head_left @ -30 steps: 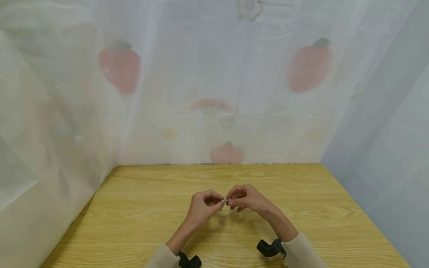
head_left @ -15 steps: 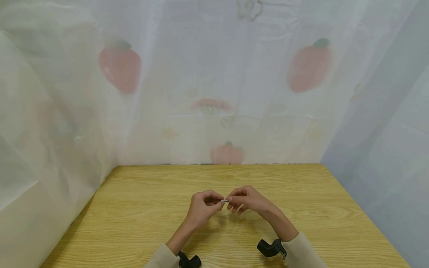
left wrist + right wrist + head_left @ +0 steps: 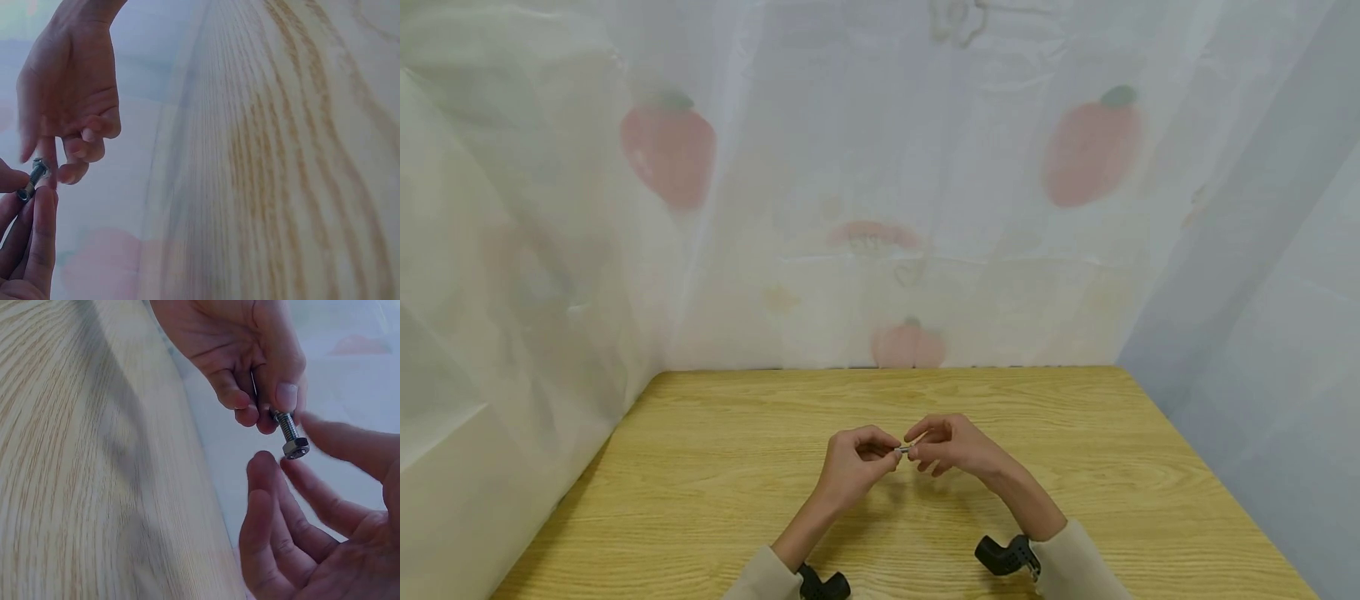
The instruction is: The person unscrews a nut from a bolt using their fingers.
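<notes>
A small silver bolt [image 3: 288, 427] carries a hex nut [image 3: 296, 449] at its far end, as the right wrist view shows. My left hand [image 3: 855, 462] pinches the bolt's other end between thumb and fingertips, partly covering it. Facing it, my right hand [image 3: 958, 446] has its thumb and index finger spread around the nut, the index fingertip right at the nut's edge. In the left wrist view the right hand's thumb is blurred, and its other fingers curl loosely below the nut. Both hands hold this work above the tabletop.
The wood-grain table [image 3: 737, 417] spreads beneath both hands. A pale curtain [image 3: 880, 167] printed with strawberries hangs behind it and along both sides. Black camera mounts [image 3: 1003, 556] sit at the wrists by the beige sleeves [image 3: 1075, 567].
Half a second ago my right thumb and index finger were together at the nut; now the index finger is lifted away. My left hand has stayed in place with the bolt.
</notes>
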Tool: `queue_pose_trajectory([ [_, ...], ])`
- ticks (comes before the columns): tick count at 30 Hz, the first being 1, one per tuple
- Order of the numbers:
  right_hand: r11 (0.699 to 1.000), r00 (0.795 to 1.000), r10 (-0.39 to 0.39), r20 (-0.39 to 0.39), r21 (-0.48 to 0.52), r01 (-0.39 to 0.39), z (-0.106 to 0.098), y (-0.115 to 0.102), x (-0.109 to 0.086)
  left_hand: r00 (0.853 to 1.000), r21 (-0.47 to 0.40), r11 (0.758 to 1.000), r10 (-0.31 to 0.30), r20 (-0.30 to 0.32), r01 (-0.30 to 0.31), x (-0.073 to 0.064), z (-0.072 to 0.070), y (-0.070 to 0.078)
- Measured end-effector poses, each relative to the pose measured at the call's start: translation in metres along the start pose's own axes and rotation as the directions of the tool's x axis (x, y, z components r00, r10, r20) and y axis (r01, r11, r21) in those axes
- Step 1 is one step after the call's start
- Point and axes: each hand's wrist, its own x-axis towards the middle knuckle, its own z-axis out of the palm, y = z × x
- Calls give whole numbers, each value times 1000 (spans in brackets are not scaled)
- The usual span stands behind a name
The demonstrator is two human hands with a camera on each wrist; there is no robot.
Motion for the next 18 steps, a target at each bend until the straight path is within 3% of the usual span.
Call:
queue_pose_trajectory([
  [8, 1000, 1000, 5, 6, -10, -5, 1, -1, 0, 1000, 13, 1000, 1, 0, -1, 0, 0, 0],
  [18, 997, 997, -81, -12, -12, 81, 0, 2, 0, 1000, 3, 1000, -10, 3, 10, 1, 2, 0],
])
